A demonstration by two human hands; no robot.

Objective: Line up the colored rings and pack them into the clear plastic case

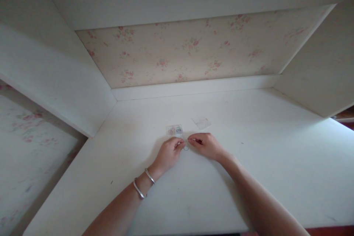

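Note:
My left hand [169, 152] is closed in a pinch, and a thin small ring [186, 149] shows right at its fingertips. Facing it across a narrow gap, my right hand [204, 144] also pinches thumb and forefinger together; whatever is between them is too small to name. Just beyond the left hand lies a small clear plastic case [174, 129] with little items in its compartments. A clear, flat plastic bag [201, 122] rests behind the right hand.
Both arms reach over a white tabletop [188, 195]. White side panels [52, 70] and a floral-papered back wall [177, 51] enclose it, with a white board overhead. A small dark speck [111, 182] lies left of the bangled wrist.

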